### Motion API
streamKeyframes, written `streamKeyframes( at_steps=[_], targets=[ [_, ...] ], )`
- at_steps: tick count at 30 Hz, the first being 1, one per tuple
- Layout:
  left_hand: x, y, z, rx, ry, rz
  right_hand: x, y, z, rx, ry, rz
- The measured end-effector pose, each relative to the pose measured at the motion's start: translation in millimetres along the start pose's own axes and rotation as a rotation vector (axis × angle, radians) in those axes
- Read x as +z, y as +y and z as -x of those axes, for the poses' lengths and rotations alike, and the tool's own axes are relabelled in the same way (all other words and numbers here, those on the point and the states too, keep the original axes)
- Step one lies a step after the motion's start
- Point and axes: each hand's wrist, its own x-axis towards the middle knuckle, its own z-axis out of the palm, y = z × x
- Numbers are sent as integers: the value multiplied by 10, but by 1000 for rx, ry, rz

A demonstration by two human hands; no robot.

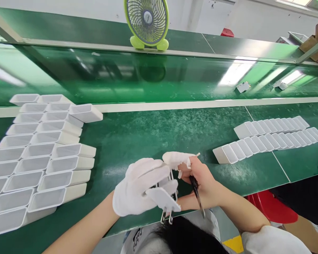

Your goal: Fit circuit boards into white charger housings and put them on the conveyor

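Near the front edge of the green surface (153, 135), a flat white plastic piece (162, 198) was held in the white-gloved left hand (145, 185), a slender dark tool (195, 188) in the right hand (205, 181). The piece was judged light, stiff, best grasped by its edges.

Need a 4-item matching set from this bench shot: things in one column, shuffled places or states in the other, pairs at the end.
Things
1. Left hand
2. Dark tool
3. Lime-green fan
4. Red seat

Places or states
A. On the shelf behind the bench
B. Past the bench's near edge, on the right
C. Covered by a full white glove
D. In the right hand

Pairs: 1-C, 2-D, 3-A, 4-B
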Motion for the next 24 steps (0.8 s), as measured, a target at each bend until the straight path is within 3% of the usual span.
streamKeyframes(
  at_steps=[3,5,8,12,14,17,21,24],
  targets=[
    [-38,47,-53,24,-136,18,17,-27,-27,71,-1,-98],
    [-32,88,-77,-107,-196,170,19,-20,-41,149,-2,-162],
    [23,145,-72,-331,-96,322,-14,28,-76,266,38,-279],
    [88,181,-72,-622,67,385,-141,82,-168,219,393,-471],
    [81,195,-121,-844,60,518,-218,86,-207,172,537,-507],
    [36,219,-222,-1092,24,700,-293,71,-226,124,647,-441],
    [1,217,-267,-1110,20,725,-263,-16,-192,55,577,-383],
    [23,181,-238,-1102,38,720,-155,-130,-141,14,492,-216]
  ],
)
